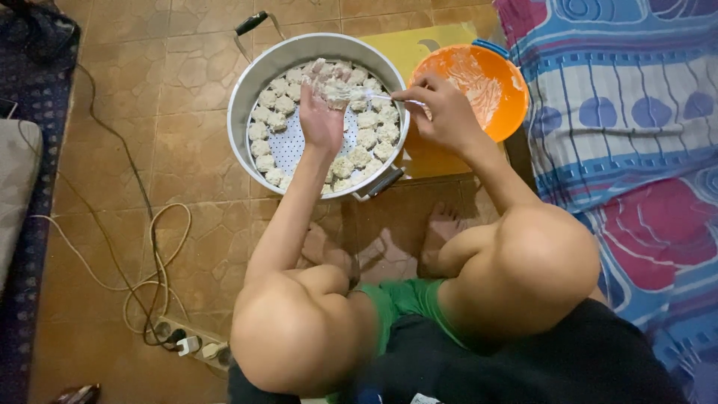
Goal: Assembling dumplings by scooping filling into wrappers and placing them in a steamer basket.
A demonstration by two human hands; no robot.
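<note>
A large metal steamer pot stands on the floor with several small pale dumplings ringed on its perforated tray. My left hand hovers over the pot, smeared with white filling and cupping a lump of it. My right hand pinches a thin spoon whose tip touches the lump on the left hand. An orange bowl smeared with white filling sits just right of the pot.
A patterned blue, red and white mattress lies on the right. A yellow sheet lies under the bowl. Cables and a power strip lie on the tiled floor at left. My knees and feet fill the lower middle.
</note>
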